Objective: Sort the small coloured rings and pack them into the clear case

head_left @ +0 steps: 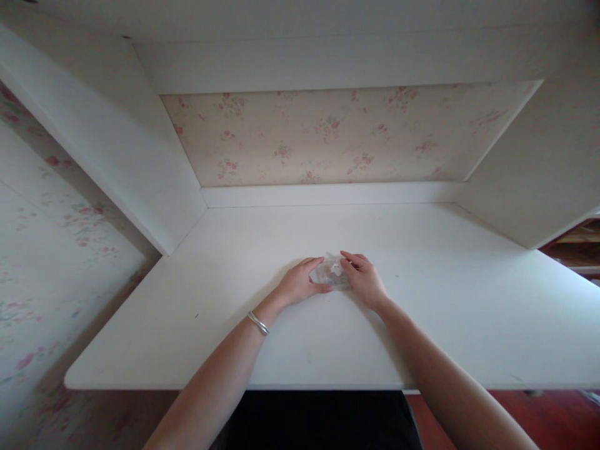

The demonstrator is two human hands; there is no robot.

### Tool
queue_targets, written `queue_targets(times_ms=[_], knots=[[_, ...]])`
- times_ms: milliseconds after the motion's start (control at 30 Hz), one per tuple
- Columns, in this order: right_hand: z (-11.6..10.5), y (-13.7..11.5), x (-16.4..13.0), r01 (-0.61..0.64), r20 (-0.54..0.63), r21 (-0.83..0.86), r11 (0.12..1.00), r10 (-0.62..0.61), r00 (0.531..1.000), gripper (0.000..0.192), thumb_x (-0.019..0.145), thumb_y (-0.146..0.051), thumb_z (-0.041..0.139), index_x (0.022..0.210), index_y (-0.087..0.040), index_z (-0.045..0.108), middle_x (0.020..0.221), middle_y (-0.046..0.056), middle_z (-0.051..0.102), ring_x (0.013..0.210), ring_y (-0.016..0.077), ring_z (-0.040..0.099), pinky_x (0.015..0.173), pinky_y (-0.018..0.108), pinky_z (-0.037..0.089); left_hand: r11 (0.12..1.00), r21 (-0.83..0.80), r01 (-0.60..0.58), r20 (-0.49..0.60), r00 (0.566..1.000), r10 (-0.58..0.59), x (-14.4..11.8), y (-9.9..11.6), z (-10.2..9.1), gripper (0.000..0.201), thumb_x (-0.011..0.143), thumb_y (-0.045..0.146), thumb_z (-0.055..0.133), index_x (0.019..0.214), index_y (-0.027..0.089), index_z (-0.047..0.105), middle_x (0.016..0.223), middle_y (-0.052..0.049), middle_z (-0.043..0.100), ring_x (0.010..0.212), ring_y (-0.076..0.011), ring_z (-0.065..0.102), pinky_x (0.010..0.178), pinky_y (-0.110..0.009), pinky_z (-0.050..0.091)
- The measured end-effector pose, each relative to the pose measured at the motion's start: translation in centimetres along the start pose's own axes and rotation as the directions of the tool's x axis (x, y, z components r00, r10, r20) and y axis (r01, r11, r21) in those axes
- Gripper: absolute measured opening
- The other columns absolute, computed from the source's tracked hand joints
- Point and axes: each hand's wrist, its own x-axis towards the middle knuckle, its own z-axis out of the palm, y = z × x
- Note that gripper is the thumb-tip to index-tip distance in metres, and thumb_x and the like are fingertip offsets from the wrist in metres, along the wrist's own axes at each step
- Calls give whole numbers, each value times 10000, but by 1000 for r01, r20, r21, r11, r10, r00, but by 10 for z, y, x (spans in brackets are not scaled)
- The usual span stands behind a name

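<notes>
A small clear plastic box (323,275) lies on the white desk in the head view, in front of me. My left hand (302,280) grips its left end, with the thumb on the near side and the fingers on the far side. At the box's right end, my right hand (363,278) has its thumb and fingers bent together over it. By those fingertips shows a small white object (336,269), too small to name. Whether it sits in the box or between my fingers is unclear.
The white desk top (164,325) runs back to a low white ledge (328,195). White side panels (122,144) and an overhead shelf (328,59) frame the space, with flowered wallpaper (290,137) behind. A small dark mark (196,315) is at left. Shelving (579,240) stands at far right.
</notes>
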Motion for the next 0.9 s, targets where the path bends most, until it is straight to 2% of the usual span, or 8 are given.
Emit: queue_targets(times_ms=[167, 367, 533, 667, 900], knots=[[0, 1, 0, 2, 18, -41, 999, -1, 1000, 381, 835, -418, 495, 1106, -203, 655, 1065, 64, 608, 870, 156, 583, 789, 285, 438, 1000, 6, -20, -8, 1000, 20, 0, -1, 0, 777, 627, 442, 748, 1319, 218, 473, 1361, -62, 483, 1104, -237, 547, 924, -338, 455], [-2, -1, -1, 26, 52, -99, 995, -20, 998, 334, 840, -379, 492, 1054, -201, 676, 1075, 67, 615, 909, 165, 585, 819, 287, 431, 1000, 1, 24, 18, 1000, -24, -2, 0, 0, 797, 598, 450, 765, 1310, 220, 487, 1355, -70, 491, 1083, -247, 561, 924, -349, 454], [-3, -6, -3, 58, 85, -138, 989, -46, 995, 351, 853, -386, 471, 1080, -201, 664, 1080, 72, 612, 901, 163, 592, 809, 285, 438, 1000, -1, 3, 10, 1000, -3, -2, -2, 0, 827, 596, 465, 762, 1326, 211, 468, 1358, -86, 484, 944, -207, 615, 859, -324, 487], [-3, -7, -4, 84, 89, -157, 984, -70, 994, 343, 856, -384, 468, 1073, -204, 664, 1071, 75, 615, 870, 159, 595, 786, 280, 448, 998, -59, 18, 66, 998, -14, -2, -4, 0, 847, 622, 429, 755, 1363, 200, 414, 1226, -73, 595, 791, -156, 633, 811, -306, 505], [-3, -8, -6, 135, 108, -162, 978, -118, 987, 347, 868, -402, 463, 1069, -199, 661, 1060, 71, 606, 801, 141, 586, 748, 272, 455, 998, -66, -14, 38, 999, 17, -3, 0, -1, 919, 570, 378, 796, 1364, 133, 405, 1058, -75, 660, 900, -175, 617, 912, -310, 459]])
